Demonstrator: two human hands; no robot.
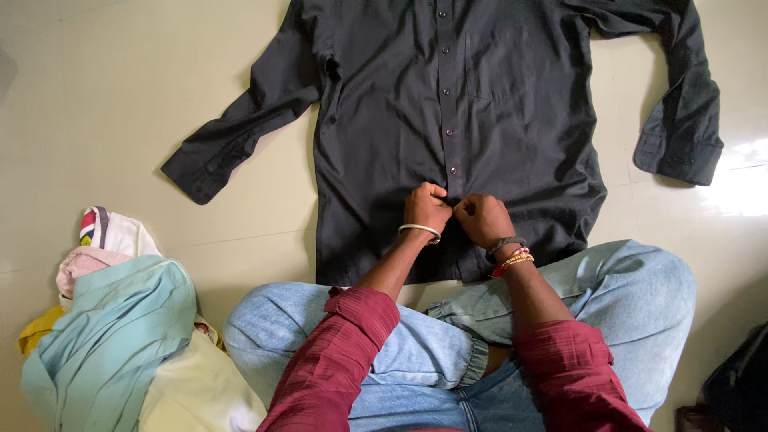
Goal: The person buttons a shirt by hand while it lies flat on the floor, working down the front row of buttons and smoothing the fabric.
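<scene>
A smooth, pale, glossy floor [120, 104] carries a black long-sleeved shirt [384, 104], spread flat with its front up, sleeves angled outward and its collar cut off by the top edge. A heap of soft clothes [120, 336], teal, cream, pink and yellow, lies at the lower left. The left hand [425, 208] and right hand [482, 218] meet at the button placket near the hem, fingers pinched shut on the cloth; what sits between them is hidden.
</scene>
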